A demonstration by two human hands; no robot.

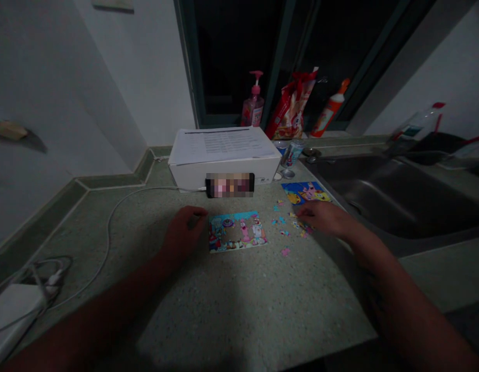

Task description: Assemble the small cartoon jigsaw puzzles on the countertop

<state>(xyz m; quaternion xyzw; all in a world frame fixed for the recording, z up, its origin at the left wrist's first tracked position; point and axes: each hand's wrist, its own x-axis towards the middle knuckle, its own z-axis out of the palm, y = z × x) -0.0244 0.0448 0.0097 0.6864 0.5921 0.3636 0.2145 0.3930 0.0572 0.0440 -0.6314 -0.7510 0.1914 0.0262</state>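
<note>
A partly assembled jigsaw puzzle (245,232) with a colourful cartoon picture lies flat on the counter, with gaps in its middle where the counter shows through. My left hand (185,230) is at its left edge, fingers curled and thumb close to the index finger; whether anything is between them is hidden. Over a small pile of loose jigsaw pieces (305,231), my right hand (322,217) has its fingertips drawn together; I cannot make out what they grip. A pink piece (286,252) lies apart. Behind the right hand is a cartoon picture card (307,192).
A phone (230,186) on a white cable leans against a white box (223,150) topped with papers. Cans (292,154) stand beside it. Right is a metal sink (379,191). A pump bottle (252,106), red bag (293,106) and orange-capped bottle (330,111) line the window.
</note>
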